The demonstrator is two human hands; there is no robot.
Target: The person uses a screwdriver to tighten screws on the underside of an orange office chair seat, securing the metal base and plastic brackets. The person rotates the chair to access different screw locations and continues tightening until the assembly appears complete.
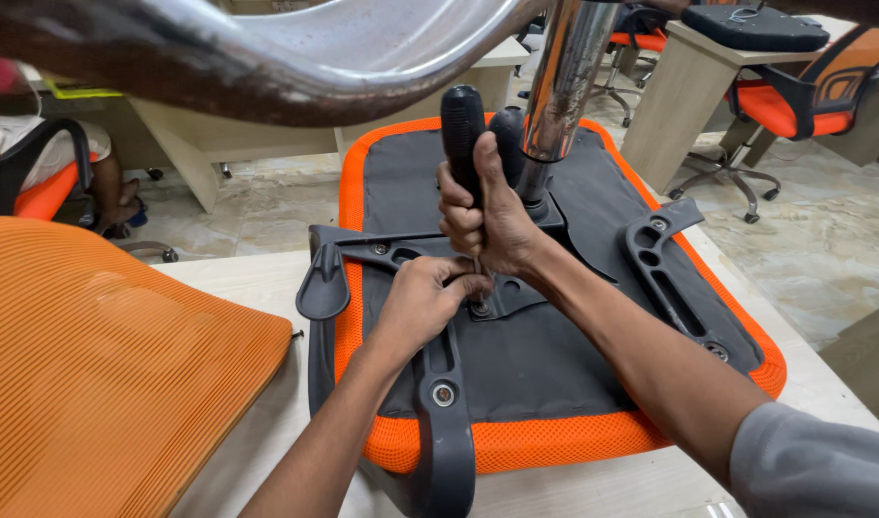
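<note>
Head view looks down on an upturned office chair seat with orange mesh edging and a black fabric underside (545,355), lying flat on a pale wooden table (238,288). The right hand (487,216) is wrapped tight around the black rubber-gripped handle of a screwdriver (462,144), held upright with its thin shaft running down to the black metal mechanism plate (516,293) bolted at the seat's centre. The left hand (425,297) is closed low around the shaft, its fingertips (468,286) pinching right at the tip to steady it on a screw; the screw head itself is hidden beneath them. A shiny chrome gas-lift column (564,77) rises from the plate just beside the handle, and a curved chrome base leg (295,53) crosses the top of the view. Black plastic armrest brackets (665,273) lie along each side of the seat, and an orange mesh chair back (94,355) rests on the table to the left.

Judging by the pose, a plate screw is being driven. Turning it calls for firm downward pressure with the shaft kept upright, while the handle stays clear of the nearby column.
</note>
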